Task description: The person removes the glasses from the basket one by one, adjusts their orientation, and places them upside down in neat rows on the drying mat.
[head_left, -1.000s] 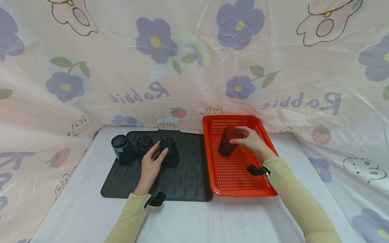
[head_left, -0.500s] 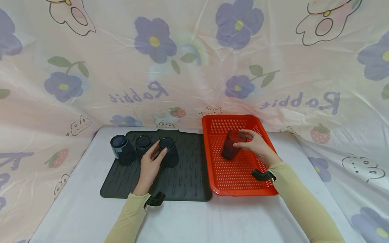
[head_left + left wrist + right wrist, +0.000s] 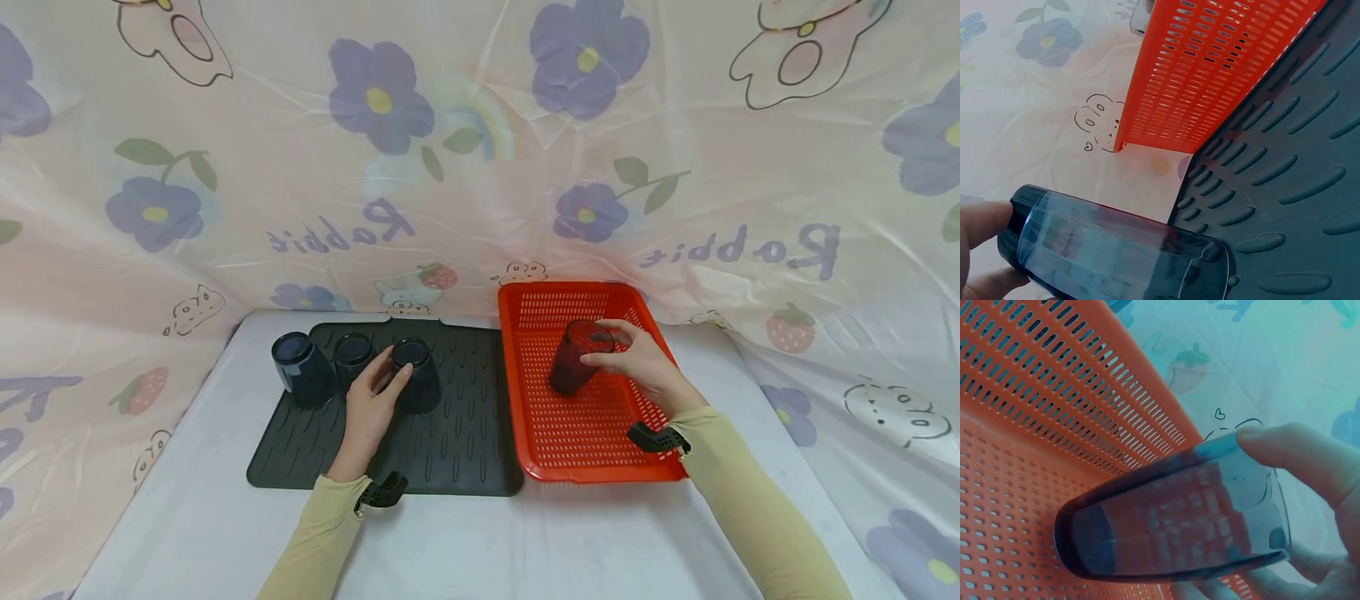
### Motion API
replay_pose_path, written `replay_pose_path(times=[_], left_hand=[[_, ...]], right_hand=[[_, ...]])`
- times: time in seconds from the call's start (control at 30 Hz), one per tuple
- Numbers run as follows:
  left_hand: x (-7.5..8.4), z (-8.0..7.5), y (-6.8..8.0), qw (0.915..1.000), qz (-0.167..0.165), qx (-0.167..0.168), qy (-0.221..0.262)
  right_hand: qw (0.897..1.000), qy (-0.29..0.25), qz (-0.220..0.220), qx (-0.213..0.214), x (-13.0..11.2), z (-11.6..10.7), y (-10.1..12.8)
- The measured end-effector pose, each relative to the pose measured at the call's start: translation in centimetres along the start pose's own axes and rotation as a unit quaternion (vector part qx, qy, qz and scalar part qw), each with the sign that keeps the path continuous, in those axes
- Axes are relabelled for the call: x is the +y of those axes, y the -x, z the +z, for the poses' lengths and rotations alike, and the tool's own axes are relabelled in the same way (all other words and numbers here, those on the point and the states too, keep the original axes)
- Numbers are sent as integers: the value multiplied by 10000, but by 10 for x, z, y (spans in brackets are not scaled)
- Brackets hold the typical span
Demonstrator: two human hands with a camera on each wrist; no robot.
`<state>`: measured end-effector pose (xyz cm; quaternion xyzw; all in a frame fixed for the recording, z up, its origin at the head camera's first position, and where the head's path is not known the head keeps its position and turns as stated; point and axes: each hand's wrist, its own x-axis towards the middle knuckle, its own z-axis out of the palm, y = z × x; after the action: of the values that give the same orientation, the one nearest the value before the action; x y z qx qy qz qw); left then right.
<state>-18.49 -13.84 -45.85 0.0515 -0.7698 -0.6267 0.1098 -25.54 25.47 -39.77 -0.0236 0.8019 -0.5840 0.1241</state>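
Right grip (image 3: pixel 643 362): fingers curled round tilted tinted glass (image 3: pixel 576 358) inside red basket (image 3: pixel 592 450). Left grip (image 3: pixel 372 406): fingers round inverted dark glass (image 3: pixel 417 375) on black mat (image 3: pixel 450 442); counter (image 3: pixel 480 542) beneath.

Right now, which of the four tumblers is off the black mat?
The tumbler held by the right hand, over the red basket. The other three stand in a row on the black mat, the left hand on the rightmost tumbler.

Even, diffuse, bright lighting throughout; shadows beneath the arms are faint and soft. Head view bows towards its edges. Both wrist views carry a cool bluish cast, with nearby fingers softly blurred.
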Motion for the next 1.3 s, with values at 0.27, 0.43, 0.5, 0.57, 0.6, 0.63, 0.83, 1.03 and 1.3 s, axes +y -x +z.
replay_pose_path(times=[0.27, 0.43, 0.5, 0.57, 0.6, 0.63, 0.83, 1.03, 1.3], left_hand=[[1, -2, 0, 10000, 8, -8, -23], [2, -2, 0, 10000, 48, -11, -47], [2, -3, 0, 9999, 77, 11, -69], [3, -3, 1, 9999, 102, 41, -91], [4, -3, 1, 9999, 118, 47, -92], [4, -4, 1, 9999, 125, 51, -89], [6, -6, 4, 9999, 166, -13, -9], [10, -9, 5, 9998, 189, -25, 77], [18, -13, 4, 9997, 207, 54, 110]], right_hand=[[9999, -44, -158, 4, -4, 0, 5], [9992, -242, -304, 20, -9, 1, 10], [9988, -314, -378, 16, -12, 2, 12], [9985, -347, -420, 17, -14, 2, 13], [9984, -357, -435, 22, -15, 2, 14], [9982, -382, -454, 23, -17, 2, 15], [9975, -523, -481, -4, -26, 5, 21], [9959, -683, -593, -16, -35, 8, 25], [9902, -1165, -768, 4, -44, 15, 27]])
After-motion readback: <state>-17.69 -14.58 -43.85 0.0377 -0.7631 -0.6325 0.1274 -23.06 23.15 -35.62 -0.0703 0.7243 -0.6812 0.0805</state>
